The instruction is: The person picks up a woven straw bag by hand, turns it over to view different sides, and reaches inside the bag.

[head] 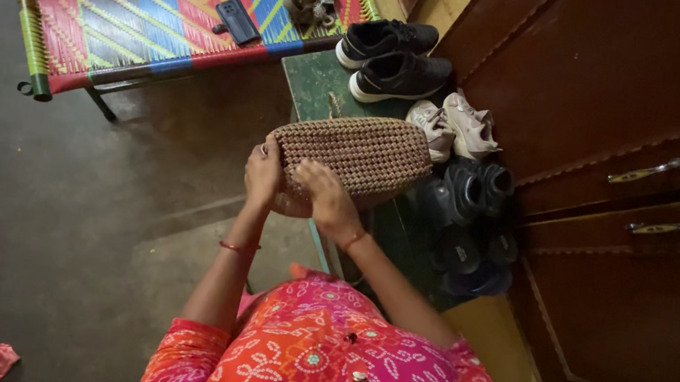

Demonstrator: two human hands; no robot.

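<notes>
we hold the woven bag (362, 157) at twelve o'clock over the green bench (310, 82), left hand (262, 174) and right hand (326, 198) fingers clasped on its mouth; next comes a firmer two-handed grip.

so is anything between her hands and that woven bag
No, nothing visible. Both hands are already on the brown woven bag: the left hand grips its near end and the right hand lies on its lower edge, beside it. The bag rests on the green bench, with the shoes beyond it.
</notes>
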